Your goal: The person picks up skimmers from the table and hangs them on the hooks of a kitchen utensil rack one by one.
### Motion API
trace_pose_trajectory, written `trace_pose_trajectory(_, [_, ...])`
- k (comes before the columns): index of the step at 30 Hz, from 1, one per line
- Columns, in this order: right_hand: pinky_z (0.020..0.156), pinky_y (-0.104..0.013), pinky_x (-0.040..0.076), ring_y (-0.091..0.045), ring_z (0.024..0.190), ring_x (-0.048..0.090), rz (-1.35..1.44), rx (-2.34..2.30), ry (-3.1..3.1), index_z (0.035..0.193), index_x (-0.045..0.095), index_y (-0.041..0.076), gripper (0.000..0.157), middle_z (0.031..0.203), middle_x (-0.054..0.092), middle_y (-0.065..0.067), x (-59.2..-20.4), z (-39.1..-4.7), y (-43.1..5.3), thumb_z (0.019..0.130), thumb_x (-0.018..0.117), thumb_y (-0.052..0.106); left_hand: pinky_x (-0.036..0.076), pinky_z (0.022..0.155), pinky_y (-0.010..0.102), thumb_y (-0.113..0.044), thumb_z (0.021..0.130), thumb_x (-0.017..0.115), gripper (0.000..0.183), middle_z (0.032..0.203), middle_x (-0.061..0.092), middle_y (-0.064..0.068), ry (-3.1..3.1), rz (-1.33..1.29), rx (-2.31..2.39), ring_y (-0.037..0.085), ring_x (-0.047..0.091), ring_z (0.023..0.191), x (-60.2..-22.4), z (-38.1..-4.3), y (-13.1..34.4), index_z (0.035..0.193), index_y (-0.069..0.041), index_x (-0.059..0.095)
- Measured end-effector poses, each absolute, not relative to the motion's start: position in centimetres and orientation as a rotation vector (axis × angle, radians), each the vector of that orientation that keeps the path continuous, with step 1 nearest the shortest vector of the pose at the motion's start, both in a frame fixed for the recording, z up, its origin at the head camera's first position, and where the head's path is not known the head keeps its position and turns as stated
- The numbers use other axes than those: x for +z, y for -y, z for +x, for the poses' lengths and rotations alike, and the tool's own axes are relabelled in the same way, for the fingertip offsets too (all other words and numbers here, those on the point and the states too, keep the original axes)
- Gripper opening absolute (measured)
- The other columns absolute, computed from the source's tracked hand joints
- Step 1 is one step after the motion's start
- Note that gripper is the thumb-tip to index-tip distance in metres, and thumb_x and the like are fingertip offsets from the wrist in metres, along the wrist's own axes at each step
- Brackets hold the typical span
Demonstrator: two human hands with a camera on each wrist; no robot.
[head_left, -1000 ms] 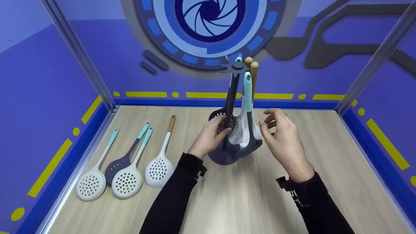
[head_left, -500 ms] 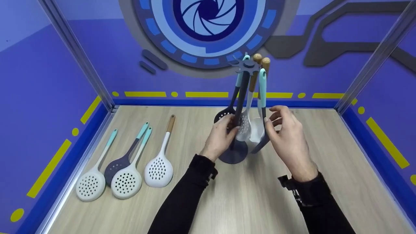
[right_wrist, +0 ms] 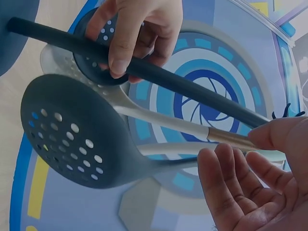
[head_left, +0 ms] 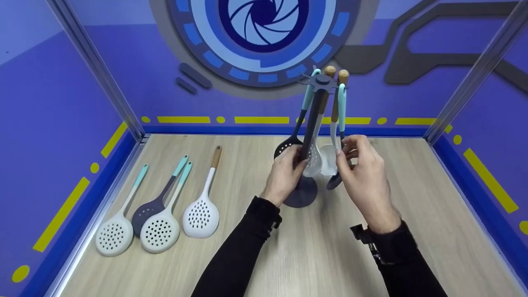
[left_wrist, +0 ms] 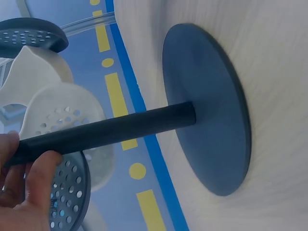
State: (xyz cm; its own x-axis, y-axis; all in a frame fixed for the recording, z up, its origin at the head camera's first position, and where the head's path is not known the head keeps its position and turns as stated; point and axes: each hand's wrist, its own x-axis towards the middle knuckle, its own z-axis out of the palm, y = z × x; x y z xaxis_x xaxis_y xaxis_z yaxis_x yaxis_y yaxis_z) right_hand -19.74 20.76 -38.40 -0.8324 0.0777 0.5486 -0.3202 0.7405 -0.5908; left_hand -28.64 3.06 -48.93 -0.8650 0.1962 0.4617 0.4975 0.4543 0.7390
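My left hand [head_left: 284,173] grips the dark pole [left_wrist: 101,132] of a utensil stand with a round base [left_wrist: 207,110]. Several utensils hang from its hooked top [head_left: 322,82]. My right hand [head_left: 365,173] is beside a dark skimmer [right_wrist: 72,130] with a mint handle [head_left: 342,107]. In the right wrist view its fingers are loosely bent, with thumb and fingertips apart near the skimmer's shaft. Between the hands hang a pale perforated skimmer [head_left: 314,161] and a white solid-headed utensil [head_left: 328,159], both wooden-handled. Another dark skimmer [head_left: 287,144] hangs behind my left hand, partly hidden.
Left on the wooden table [head_left: 313,264] lie a pale skimmer [head_left: 114,236], a dark one [head_left: 148,212] partly under a second pale skimmer [head_left: 160,232], and a white slotted turner [head_left: 201,216]. Blue printed panels [head_left: 231,103] enclose the back and sides.
The stand has moved right, and its hanging utensils have swung round. My left hand moved right with the pole, while my right hand shifted only slightly, so the nearest mint handle now stands close to it.
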Motion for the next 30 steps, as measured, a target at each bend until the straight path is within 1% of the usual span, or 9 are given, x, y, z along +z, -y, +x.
trace_pose_trajectory(6, [0.069,-0.032,0.059,-0.011,0.095,0.069,0.195,0.948,2.359,0.122,0.058,0.017,0.025,0.107,0.064,0.003,-38.6,-19.6,-20.2,0.098,0.058,0.024,0.054,0.087,0.016,-0.024,0.097,0.064,0.027,0.117,0.062,-0.009,2.455,-0.611,-1.391,0.000,0.064,0.105,-48.4,-28.6,-2.7,0.124,-0.025,0.058])
trace_pose_trajectory(10, [0.072,-0.032,0.060,-0.012,0.101,0.068,0.205,0.984,2.356,0.126,0.058,0.018,0.028,0.114,0.064,0.002,-38.7,-19.6,-19.8,0.099,0.058,0.024,0.054,0.089,0.017,-0.024,0.097,0.065,0.028,0.119,0.062,-0.009,2.469,-0.624,-1.395,0.001,0.064,0.107,-48.2,-28.6,-2.5,0.124,-0.026,0.058])
trace_pose_trajectory(16, [0.081,-0.036,0.061,-0.017,0.110,0.068,0.229,1.014,2.394,0.137,0.052,0.019,0.038,0.126,0.063,-0.001,-38.9,-19.6,-19.1,0.099,0.057,0.022,0.054,0.089,0.017,-0.026,0.098,0.062,0.029,0.120,0.062,-0.009,2.485,-0.652,-1.388,0.000,0.063,0.107,-48.1,-28.5,-2.1,0.126,-0.027,0.056])
trace_pose_trajectory(20, [0.085,-0.036,0.060,-0.017,0.115,0.067,0.244,1.028,2.410,0.143,0.048,0.021,0.044,0.133,0.061,-0.001,-39.0,-19.7,-18.6,0.099,0.058,0.023,0.054,0.087,0.018,-0.027,0.099,0.060,0.028,0.118,0.062,-0.011,2.502,-0.658,-1.387,-0.001,0.062,0.105,-48.0,-28.5,-2.0,0.127,-0.029,0.056])
trace_pose_trajectory(26, [0.089,-0.033,0.059,-0.016,0.121,0.063,0.253,1.078,2.431,0.146,0.045,0.022,0.051,0.141,0.057,-0.001,-39.1,-20.1,-18.0,0.097,0.061,0.017,0.054,0.087,0.019,-0.027,0.100,0.059,0.030,0.117,0.062,-0.013,2.488,-0.701,-1.347,-0.002,0.061,0.103,-48.1,-28.5,-1.7,0.129,-0.031,0.055])
trace_pose_trajectory(30, [0.094,-0.033,0.057,-0.017,0.127,0.060,0.271,1.121,2.451,0.147,0.043,0.021,0.053,0.147,0.052,-0.001,-39.3,-20.6,-17.6,0.097,0.060,0.018,0.053,0.088,0.020,-0.028,0.101,0.058,0.028,0.115,0.061,-0.015,2.461,-0.728,-1.306,-0.002,0.061,0.103,-48.4,-28.4,-1.5,0.128,-0.032,0.054])
